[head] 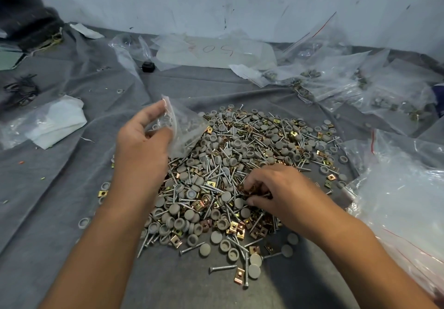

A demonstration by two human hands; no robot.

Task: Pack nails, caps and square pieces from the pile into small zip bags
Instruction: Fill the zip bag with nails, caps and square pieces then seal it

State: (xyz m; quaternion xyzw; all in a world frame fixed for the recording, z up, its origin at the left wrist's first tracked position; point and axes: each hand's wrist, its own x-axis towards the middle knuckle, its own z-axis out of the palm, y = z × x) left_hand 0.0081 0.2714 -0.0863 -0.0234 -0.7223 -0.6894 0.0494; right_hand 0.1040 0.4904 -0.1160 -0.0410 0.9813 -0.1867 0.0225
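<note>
My left hand (141, 138) holds a small zip bag (182, 128) pinched in its fingers at ten o'clock over the pile (240, 164). My right hand (276, 188) has fingers curled on square pieces (249, 189) at four o'clock.

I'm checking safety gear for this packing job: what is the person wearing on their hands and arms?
Nothing that shows. The left hand and the right hand are bare: no gloves, rings, watch or wristband in view. Both forearms are bare as far as the frame's lower edge, so no sleeve shows; whether one starts higher up cannot be told.
</note>
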